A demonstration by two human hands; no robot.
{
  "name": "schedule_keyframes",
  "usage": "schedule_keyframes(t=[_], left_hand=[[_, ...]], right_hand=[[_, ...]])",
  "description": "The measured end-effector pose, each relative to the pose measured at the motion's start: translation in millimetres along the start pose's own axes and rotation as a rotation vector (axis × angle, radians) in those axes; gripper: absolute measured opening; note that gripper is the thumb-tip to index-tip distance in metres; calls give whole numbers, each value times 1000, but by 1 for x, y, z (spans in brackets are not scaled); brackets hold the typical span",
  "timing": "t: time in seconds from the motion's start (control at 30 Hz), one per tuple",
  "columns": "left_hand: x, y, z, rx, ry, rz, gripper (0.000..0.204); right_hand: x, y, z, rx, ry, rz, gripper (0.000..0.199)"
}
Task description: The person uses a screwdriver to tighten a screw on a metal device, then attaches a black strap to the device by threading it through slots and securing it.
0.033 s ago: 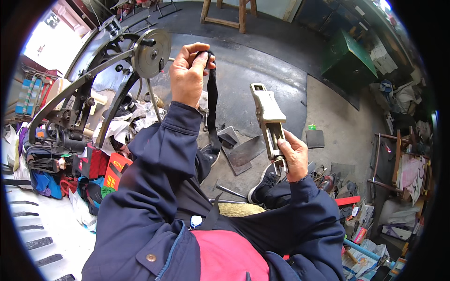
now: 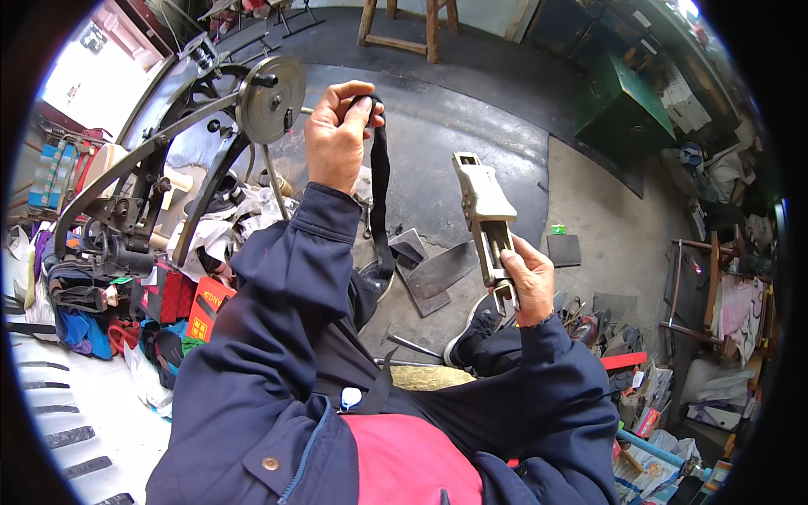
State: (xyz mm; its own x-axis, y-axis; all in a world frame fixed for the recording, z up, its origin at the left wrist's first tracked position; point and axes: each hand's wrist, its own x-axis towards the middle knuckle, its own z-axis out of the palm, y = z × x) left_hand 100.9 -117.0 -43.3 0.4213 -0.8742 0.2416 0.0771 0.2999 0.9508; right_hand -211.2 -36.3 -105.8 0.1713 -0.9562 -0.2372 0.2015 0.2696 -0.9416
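Black fabric strap point(image 2: 380, 177) hung right of the round grey wheel point(image 2: 273, 109); left hand point(image 2: 335, 139) pinched it high, presumably for straightness; right hand point(image 2: 533, 282) gripped long metal tool point(image 2: 489, 202).

Wooden stool point(image 2: 432, 35), green box point(image 2: 624, 108)

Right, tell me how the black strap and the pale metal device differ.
The black strap is dark and dull, while the metal device is pale and shiny. The strap is narrow and ribbon-like; the device is thicker, with open slots. The strap hangs below the left hand, while the device juts beyond the right hand, away from the body. Both are hand-held.
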Motion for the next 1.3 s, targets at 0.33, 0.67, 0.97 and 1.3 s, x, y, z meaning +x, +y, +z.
schedule_keyframes(t=[0.33, 0.67, 0.97, 1.3], left_hand=[[-33, 14, 21, 209, -504, -63, 59], [-46, -6, 68, 343, -309, 40, 21], [-45, -63, 57, -340, -324, -555, 20], [-2, -76, 69, -195, -436, -575, 19]], right_hand=[[-48, -30, -50, 397, -86, -38, 34], [-77, -50, -67, 313, -120, -222, 48], [-79, -31, -74, 315, -71, -38, 50], [-46, 3, -73, 279, 118, 87, 44]])
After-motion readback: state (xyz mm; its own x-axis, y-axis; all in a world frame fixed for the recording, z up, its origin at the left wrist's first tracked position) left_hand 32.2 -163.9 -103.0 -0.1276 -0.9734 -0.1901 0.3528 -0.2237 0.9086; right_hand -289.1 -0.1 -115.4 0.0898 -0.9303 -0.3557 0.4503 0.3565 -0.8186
